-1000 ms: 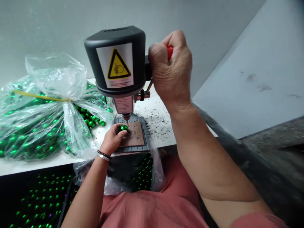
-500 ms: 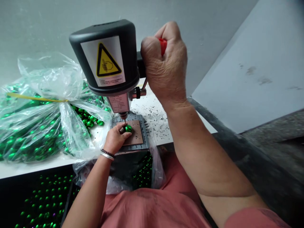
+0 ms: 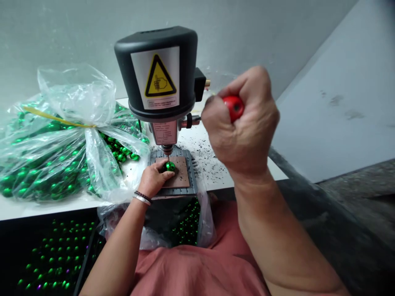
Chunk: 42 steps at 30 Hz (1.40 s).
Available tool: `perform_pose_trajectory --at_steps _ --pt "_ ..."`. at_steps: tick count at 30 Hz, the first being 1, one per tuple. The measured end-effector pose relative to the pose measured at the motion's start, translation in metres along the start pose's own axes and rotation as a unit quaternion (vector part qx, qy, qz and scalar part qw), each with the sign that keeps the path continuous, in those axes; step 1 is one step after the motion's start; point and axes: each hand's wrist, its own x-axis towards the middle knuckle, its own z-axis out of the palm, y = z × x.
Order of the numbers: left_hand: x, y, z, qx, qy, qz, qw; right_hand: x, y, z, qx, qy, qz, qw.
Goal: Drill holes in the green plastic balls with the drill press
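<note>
Beside the lap: a black tray with rows of glossy green balls.
Right grip: the right hand, clamped on a red knob with a dark center.
Drill press: black-topped, bearing a yellow warning triangle with a hand symbol; its small print is illegible, and no brand can be read.
Left grip: the left hand, thumb and finger closed on a shiny green ball upon a square brown board.
Progress: thin bit at the ball's top; hole depth cannot be told.
White surface: dark shavings, and a clear plastic bag of green balls, whose drilling cannot be judged.
</note>
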Motion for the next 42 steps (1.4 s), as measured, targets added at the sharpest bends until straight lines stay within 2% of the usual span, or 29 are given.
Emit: perform_pose_trajectory --at_steps 5,10,16,24,29,38,40,42 --pt "0.000 -0.002 0.001 -0.004 0.002 0.006 1.000 -0.032 0.001 -0.003 -0.046 0.030 -0.033 0.998" --pt "0.000 -0.004 0.002 -0.001 0.001 0.013 1.000 -0.048 0.007 0.001 -0.049 0.043 -0.040 0.997" --pt "-0.001 -0.006 0.005 -0.005 0.011 0.015 1.000 -0.059 0.007 0.005 -0.043 0.039 0.003 0.998" --pt "-0.002 -0.009 0.008 -0.017 0.015 0.025 0.999 -0.076 0.010 0.015 -0.025 0.077 0.040 0.996" --pt "-0.002 -0.008 0.006 -0.021 0.012 0.029 0.999 -0.081 0.014 0.019 0.012 0.077 0.056 0.995" --pt "-0.001 -0.011 0.008 -0.037 0.016 0.023 0.999 -0.097 0.019 0.023 0.039 0.071 0.036 0.996" --pt "-0.001 -0.010 0.008 -0.033 0.018 0.028 0.999 -0.089 0.016 0.022 0.038 0.085 0.036 0.995" --pt "0.000 -0.008 0.009 -0.033 0.021 0.034 0.999 -0.071 0.010 0.019 0.028 0.101 0.040 0.994"
